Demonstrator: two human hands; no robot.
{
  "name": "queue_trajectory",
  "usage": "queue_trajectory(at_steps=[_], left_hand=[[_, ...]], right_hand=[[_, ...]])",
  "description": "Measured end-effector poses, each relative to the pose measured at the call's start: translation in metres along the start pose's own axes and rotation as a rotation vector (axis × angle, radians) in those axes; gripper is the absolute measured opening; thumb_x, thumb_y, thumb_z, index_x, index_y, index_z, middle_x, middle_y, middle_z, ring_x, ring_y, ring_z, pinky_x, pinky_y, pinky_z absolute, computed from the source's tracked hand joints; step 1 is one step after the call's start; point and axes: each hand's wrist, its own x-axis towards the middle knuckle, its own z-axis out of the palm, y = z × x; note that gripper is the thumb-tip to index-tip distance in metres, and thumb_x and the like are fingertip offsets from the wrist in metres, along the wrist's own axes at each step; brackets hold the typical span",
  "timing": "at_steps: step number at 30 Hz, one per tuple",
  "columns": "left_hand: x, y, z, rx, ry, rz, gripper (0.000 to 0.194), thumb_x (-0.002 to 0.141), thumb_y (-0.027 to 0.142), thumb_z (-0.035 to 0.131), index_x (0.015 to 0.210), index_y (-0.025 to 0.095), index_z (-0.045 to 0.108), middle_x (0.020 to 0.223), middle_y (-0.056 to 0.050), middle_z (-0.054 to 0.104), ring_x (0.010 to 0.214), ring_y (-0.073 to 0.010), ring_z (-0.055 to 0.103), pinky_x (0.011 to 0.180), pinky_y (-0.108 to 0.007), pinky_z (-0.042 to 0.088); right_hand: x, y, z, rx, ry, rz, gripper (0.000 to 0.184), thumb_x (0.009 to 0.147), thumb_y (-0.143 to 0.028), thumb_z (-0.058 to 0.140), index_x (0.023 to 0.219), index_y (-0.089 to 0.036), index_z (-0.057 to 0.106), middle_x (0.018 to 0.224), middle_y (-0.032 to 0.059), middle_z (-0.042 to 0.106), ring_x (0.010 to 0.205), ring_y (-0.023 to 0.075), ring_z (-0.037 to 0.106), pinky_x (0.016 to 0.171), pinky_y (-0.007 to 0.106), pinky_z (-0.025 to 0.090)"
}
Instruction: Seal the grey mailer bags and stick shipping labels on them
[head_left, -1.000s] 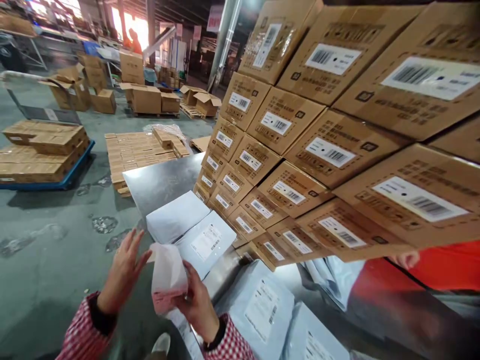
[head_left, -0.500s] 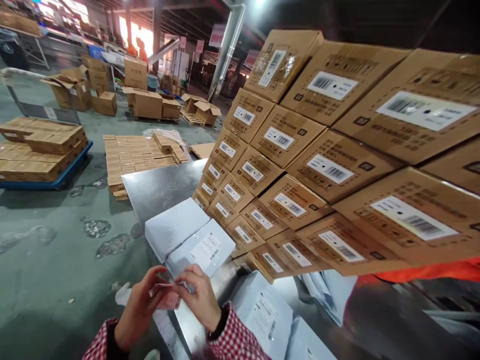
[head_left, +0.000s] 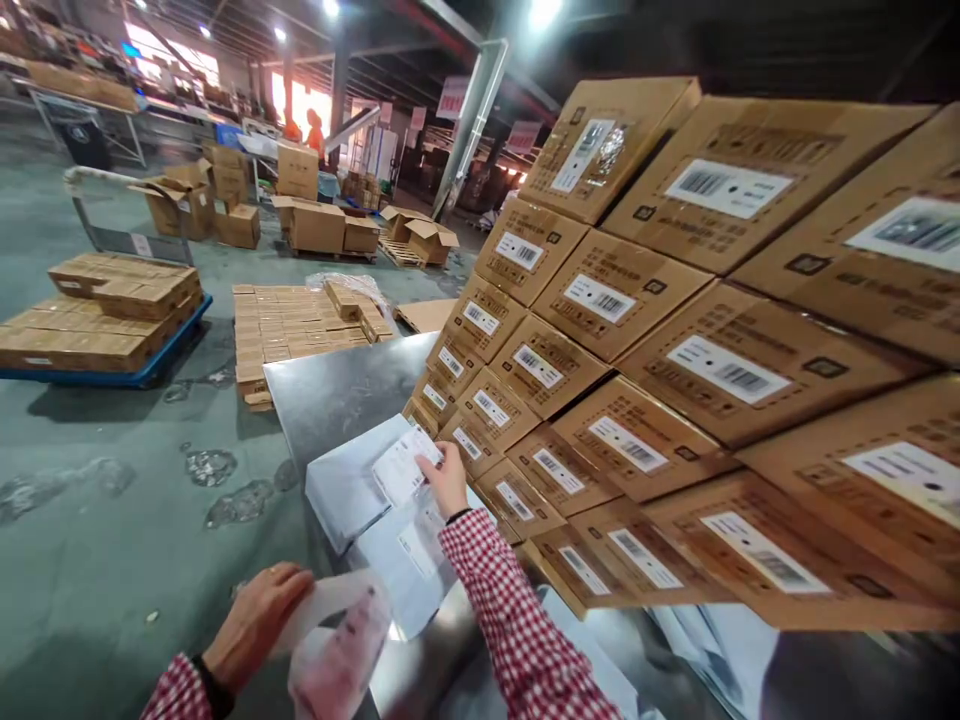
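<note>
My right hand (head_left: 448, 478) has its fingers closed at the edge of a white shipping label (head_left: 399, 465), which is over the top of the far white parcel (head_left: 341, 485). Beneath my right wrist is a second white parcel (head_left: 401, 590) with a printed label on its top. Down at the lower left, my left hand (head_left: 262, 615) is closed on a whitish, see-through strip of backing paper (head_left: 352, 590). A pinkish part of it hangs below, blurred. Both parcels lie side by side on a metal table (head_left: 322, 375).
A tall wall of brown cartons (head_left: 592, 295) with barcode labels rises along the table's right side. More white packages (head_left: 712, 640) lie below it. On the floor stand a blue cart (head_left: 142, 375) loaded with cartons and a low carton stack (head_left: 285, 325).
My hands have moved apart. The right has gone forward to the far parcel with a label, while the left has dropped back, holding the strip. The view has shifted slightly.
</note>
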Motion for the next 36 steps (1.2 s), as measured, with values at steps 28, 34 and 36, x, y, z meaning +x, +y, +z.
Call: queue_trajectory(at_steps=[28,34,36], left_hand=[[0.067,0.025,-0.001,-0.077,-0.201,0.088,0.030,0.100,0.025,0.041,0.110,0.020,0.069,0.117,-0.008,0.075,0.108,-0.0241,0.071,0.097,-0.045,0.059],[0.027,0.148,-0.063,-0.093,-0.147,0.380,0.022,0.103,0.027,0.042,0.113,0.024,0.062,0.107,-0.003,0.075,0.101,-0.0150,0.070,0.086,-0.022,0.056],[0.012,0.168,-0.067,-0.076,-0.173,0.483,0.023,0.104,0.028,0.041,0.114,0.024,0.061,0.108,-0.003,0.074,0.102,-0.0156,0.070,0.089,-0.022,0.056]], right_hand=[[-0.036,0.014,-0.038,-0.416,-0.318,0.016,0.061,0.096,-0.035,0.050,0.150,-0.007,0.042,0.156,0.0239,0.042,0.147,0.0305,0.038,0.123,0.053,0.025],[-0.226,0.012,-0.065,0.318,-0.706,-0.073,0.065,0.067,-0.054,0.084,0.119,-0.019,0.072,0.118,0.0099,0.073,0.114,0.0269,0.065,0.108,0.040,0.047],[-0.282,0.020,-0.070,0.413,-0.556,0.059,0.051,0.072,-0.058,0.079,0.104,-0.018,0.077,0.103,0.0080,0.076,0.102,0.0257,0.068,0.104,0.041,0.049]])
